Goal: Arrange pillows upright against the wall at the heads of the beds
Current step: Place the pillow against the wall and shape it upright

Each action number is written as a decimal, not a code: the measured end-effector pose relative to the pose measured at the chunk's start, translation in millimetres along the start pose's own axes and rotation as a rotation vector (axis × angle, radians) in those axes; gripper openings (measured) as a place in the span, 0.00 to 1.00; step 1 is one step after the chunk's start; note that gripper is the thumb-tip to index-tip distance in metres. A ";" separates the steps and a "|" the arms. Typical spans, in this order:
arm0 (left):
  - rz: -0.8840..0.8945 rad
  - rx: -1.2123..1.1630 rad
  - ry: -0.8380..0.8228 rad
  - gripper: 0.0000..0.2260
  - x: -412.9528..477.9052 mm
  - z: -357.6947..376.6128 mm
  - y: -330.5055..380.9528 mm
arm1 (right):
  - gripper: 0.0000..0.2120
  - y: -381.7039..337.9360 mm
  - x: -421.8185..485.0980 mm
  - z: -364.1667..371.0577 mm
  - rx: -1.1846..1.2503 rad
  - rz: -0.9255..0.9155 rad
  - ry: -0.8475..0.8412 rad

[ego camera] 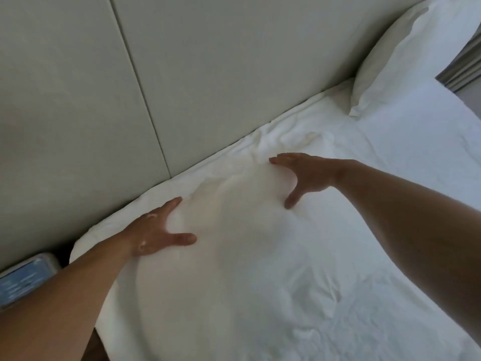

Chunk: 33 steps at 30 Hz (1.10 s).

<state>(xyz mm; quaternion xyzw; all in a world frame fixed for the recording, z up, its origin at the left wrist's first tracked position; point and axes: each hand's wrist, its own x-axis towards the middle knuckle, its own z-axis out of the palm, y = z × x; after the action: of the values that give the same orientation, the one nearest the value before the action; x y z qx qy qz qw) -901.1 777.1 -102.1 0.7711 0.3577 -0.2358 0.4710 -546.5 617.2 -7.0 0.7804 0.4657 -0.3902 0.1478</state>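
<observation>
A white pillow point(223, 212) lies flat at the head of the bed, close to the padded headboard wall point(182, 74). My left hand point(156, 230) presses flat on its left part, fingers spread. My right hand point(304, 175) rests on its right part, palm down, thumb apart from the fingers. Neither hand grips the fabric. A second white pillow point(406, 58) stands upright against the wall at the far right.
White bed linen point(377, 204) covers the mattress, wrinkled near the wall. A bedside surface with a bluish object point(23, 280) sits at the lower left. Grey curtain folds point(466, 63) hang at the right edge.
</observation>
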 end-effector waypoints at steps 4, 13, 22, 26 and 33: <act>-0.053 0.012 -0.052 0.69 5.3 -3.8 -17.1 | 0.61 -10.8 33.5 -20.4 -0.085 0.007 -0.117; -0.041 -0.013 -0.154 0.51 23.6 -9.7 -35.1 | 0.66 -9.0 77.7 -1.7 -0.154 0.194 -0.168; -0.021 0.014 -0.018 0.34 -7.3 0.0 -23.8 | 0.27 -25.1 38.3 25.9 -0.257 0.129 0.071; -0.021 0.042 0.011 0.34 -48.3 6.5 -18.8 | 0.20 -24.2 -0.4 26.6 -0.232 0.125 0.166; 0.044 0.154 0.193 0.24 -125.0 -23.0 18.9 | 0.19 -32.2 -67.7 -8.2 -0.181 0.114 0.294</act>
<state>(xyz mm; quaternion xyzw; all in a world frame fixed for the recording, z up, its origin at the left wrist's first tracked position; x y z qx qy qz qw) -965.1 750.8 6.3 0.8317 0.3654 -0.1768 0.3789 -587.5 597.5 53.1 0.8377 0.4704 -0.2195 0.1697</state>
